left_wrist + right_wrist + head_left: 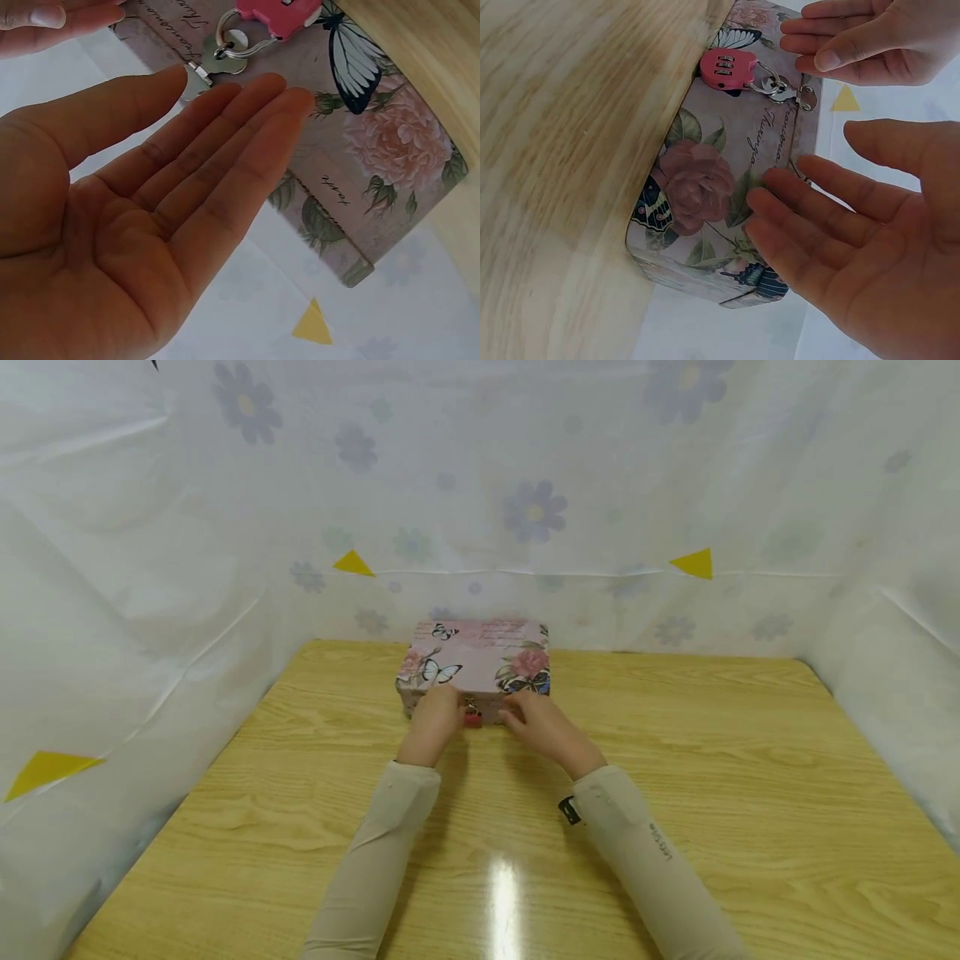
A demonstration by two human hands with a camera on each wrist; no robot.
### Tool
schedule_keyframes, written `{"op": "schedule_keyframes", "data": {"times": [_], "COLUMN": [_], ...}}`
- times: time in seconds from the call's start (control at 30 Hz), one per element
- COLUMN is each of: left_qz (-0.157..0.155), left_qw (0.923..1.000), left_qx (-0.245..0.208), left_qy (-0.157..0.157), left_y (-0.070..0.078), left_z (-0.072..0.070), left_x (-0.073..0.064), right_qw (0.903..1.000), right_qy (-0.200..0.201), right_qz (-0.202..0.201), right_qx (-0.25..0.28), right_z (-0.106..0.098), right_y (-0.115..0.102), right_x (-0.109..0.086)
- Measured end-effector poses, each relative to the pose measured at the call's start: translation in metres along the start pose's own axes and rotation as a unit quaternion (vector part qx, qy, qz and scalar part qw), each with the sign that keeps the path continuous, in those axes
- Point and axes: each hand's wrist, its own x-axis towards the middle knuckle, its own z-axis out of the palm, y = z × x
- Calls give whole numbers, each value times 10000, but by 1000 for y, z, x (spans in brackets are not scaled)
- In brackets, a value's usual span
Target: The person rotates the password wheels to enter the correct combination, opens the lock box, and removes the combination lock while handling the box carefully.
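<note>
A pink box (480, 653) printed with butterflies and roses lies lid down at the far side of the table. From the metal clasp (808, 97) on its front hangs a red-pink combination padlock (729, 69) with number dials, its ring through the clasp. My left hand (165, 180) is at the front of the box, left of the padlock, fingers extended and nothing in the palm. To the padlock's right, my right hand (862, 217) has its fingers extended, the tips at the box's front face; whether they press on it I cannot tell.
The box stands on a wood-grain table (675, 760) close to the back. Flower-printed white sheeting (480, 468) hangs behind and at both sides, with yellow triangles (693, 563) on it. A black strap (569, 810) shows beside the right sleeve.
</note>
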Motion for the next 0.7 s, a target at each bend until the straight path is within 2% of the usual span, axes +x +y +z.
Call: {"op": "schedule_keyframes", "data": {"times": [0.2,0.5,0.7], "left_qz": [-103,-348,-298], "left_qw": [9999,9985,9987], "left_qx": [13,-95,-182], "left_qy": [-96,-417,-380], "left_y": [-3,-7,-9], "left_z": [5,11,14], "left_x": [3,6,7], "right_qw": [10000,9998,9997], "right_qy": [-54,-76,-249], "right_qz": [-6,-86,49], "right_qx": [-52,-160,-21], "right_z": [6,14,18], "right_y": [2,3,0], "right_x": [4,9,12]}}
